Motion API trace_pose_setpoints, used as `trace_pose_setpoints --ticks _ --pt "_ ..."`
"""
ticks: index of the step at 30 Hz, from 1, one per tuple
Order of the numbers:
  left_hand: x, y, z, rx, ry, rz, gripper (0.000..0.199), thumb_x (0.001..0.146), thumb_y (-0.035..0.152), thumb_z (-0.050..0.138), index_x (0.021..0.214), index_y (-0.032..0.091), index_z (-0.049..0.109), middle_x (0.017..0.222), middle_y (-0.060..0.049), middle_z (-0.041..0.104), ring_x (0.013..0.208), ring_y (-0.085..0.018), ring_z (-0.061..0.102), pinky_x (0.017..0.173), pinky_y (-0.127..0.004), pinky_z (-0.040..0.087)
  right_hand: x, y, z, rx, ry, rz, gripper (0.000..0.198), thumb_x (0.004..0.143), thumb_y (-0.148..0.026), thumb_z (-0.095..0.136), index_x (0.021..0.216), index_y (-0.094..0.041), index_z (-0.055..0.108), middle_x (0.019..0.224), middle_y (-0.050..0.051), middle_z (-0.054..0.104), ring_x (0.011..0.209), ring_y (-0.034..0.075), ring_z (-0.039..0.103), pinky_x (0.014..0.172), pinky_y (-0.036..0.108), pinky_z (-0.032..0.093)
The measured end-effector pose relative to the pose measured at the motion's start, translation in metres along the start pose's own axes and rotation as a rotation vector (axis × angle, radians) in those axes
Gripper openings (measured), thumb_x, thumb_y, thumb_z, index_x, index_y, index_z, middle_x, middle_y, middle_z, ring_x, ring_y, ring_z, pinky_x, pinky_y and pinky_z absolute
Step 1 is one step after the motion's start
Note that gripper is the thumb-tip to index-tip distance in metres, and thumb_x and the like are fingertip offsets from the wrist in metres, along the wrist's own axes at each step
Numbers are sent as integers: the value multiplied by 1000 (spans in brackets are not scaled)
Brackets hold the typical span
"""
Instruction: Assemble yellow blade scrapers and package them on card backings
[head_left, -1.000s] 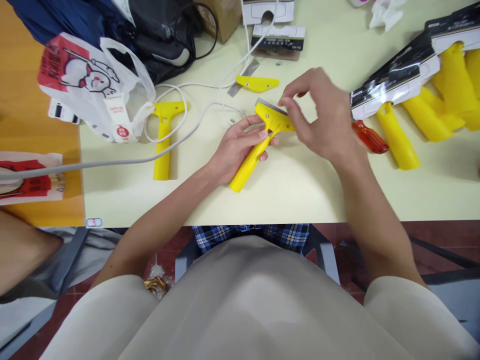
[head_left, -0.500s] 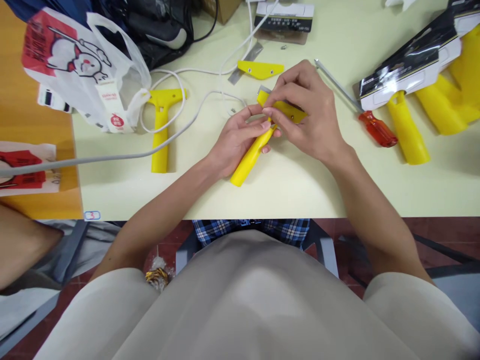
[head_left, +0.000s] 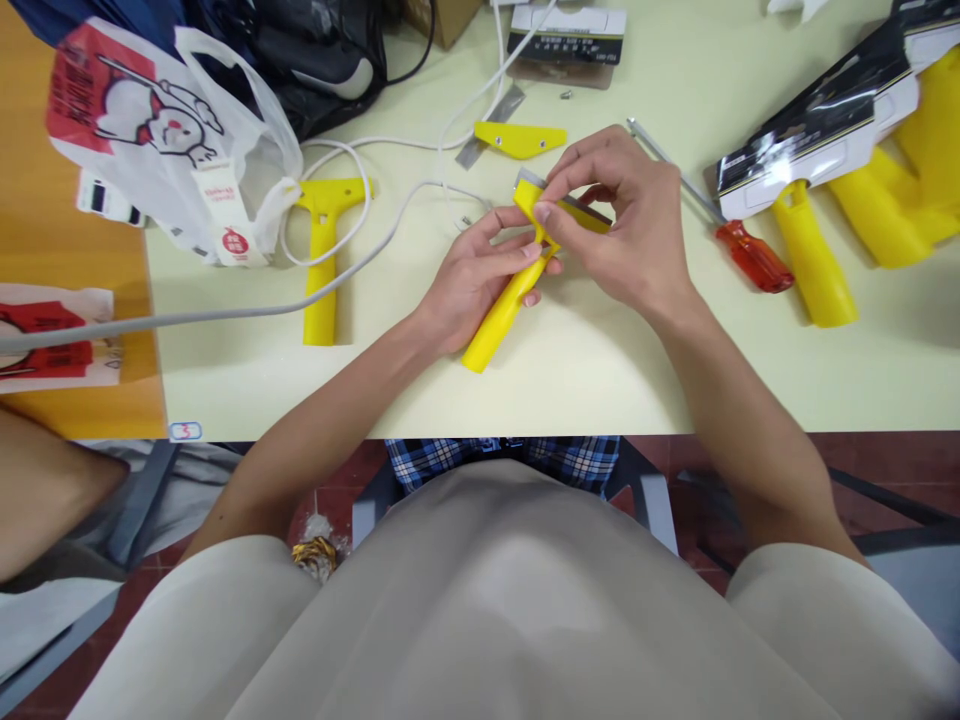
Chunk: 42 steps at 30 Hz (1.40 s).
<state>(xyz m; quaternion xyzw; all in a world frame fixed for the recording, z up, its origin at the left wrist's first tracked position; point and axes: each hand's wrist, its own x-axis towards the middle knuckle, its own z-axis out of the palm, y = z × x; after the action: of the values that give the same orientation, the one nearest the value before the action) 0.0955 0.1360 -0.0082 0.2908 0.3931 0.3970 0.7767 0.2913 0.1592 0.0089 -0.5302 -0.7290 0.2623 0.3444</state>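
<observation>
Over the table, my left hand (head_left: 476, 275) is closed around the handle of a yellow scraper (head_left: 496, 325), which is tilted with its T-shaped head up and to the right. My right hand (head_left: 622, 205) pinches the scraper's head, thumb and fingers on it. A grey metal blade (head_left: 589, 212) shows along the head's far edge; part of it is behind my right fingers. Just beyond the hands lies a yellow cover plate (head_left: 520, 140) with two holes, partly on a loose flat blade (head_left: 471, 153). Small screws (head_left: 566, 95) rest on the tabletop.
A screwdriver (head_left: 754, 257) with a red handle lies at right, beside yellow scrapers (head_left: 817, 260) under black-and-white packaging (head_left: 821, 130). Another yellow scraper (head_left: 321, 265) lies at left under a white cable (head_left: 367, 180). A plastic bag (head_left: 247, 150) and black bag (head_left: 300, 60) stand behind.
My right fingers have shifted on the scraper's head, the thumb now lying higher on it. More of the metal blade's edge shows. My left hand keeps its hold on the handle.
</observation>
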Motion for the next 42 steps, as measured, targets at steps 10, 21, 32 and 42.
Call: trace_pose_setpoints --ticks 10,21,32,42 --pt "0 1 0 -14 24 -33 55 90 24 98 136 25 68 123 -7 85 123 -30 88 84 -33 70 3 5 3 178 47 71 8 99 -35 78 95 -28 76 121 2 78 105 18 73 86 36 63" --pt "-3 1 0 39 -22 -4 43 91 25 99 121 24 68 122 -6 84 115 -26 88 70 -24 62 7 17 -2 439 -79 180 56 79 -72 95 106 -29 72 118 4 79 106 21 75 93 42 68" --pt "0 -3 5 31 -19 -17 28 112 44 84 119 23 67 103 -3 82 94 -20 90 57 -20 57 18 21 -12 557 -289 351 61 54 -71 111 94 -38 79 103 2 81 103 28 75 85 49 59" --pt "2 -3 5 64 -44 19 24 120 38 70 104 22 61 98 -2 81 94 -19 90 56 -19 55 19 16 -9 608 -243 375 53 48 -54 113 84 -39 78 93 4 77 94 27 70 79 45 52"
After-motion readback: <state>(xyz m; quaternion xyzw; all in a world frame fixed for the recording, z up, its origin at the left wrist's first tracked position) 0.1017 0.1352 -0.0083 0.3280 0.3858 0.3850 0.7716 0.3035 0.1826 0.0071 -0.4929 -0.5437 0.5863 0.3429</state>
